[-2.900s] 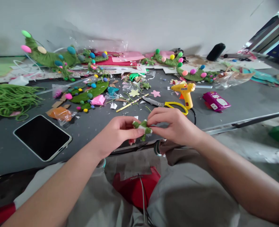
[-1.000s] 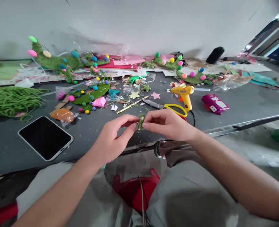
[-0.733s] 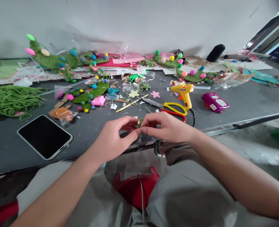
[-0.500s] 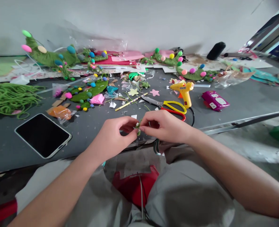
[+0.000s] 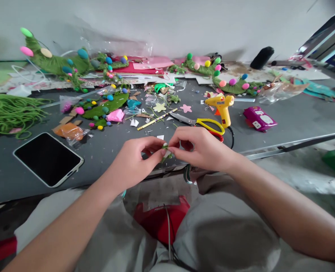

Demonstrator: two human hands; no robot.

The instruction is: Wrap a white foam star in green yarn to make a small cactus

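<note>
Over the table's front edge, my left hand [image 5: 137,158] and my right hand [image 5: 200,149] meet and pinch a small green and white piece [image 5: 166,150] between their fingertips. It looks like green cord around something white, but the fingers cover part of it and I cannot make out its kind. Just beyond my right hand lie scissors [image 5: 210,125] with yellow and red handles. A yellow glue gun [image 5: 222,109] stands behind them. A small white scrap [image 5: 160,137] is on the table close past my fingertips.
A tablet or phone [image 5: 48,159] lies at left, below a heap of green cord [image 5: 10,113]. Green decorations with coloured balls [image 5: 59,62] line the wall. A striped pencil [image 5: 156,119], a purple packet [image 5: 259,119] and an orange clay-like lump in plastic [image 5: 69,131] lie about.
The small piece has turned slightly between my fingertips, and more of its white part shows. Both hands stay nearly in place. The view has shifted a little.
</note>
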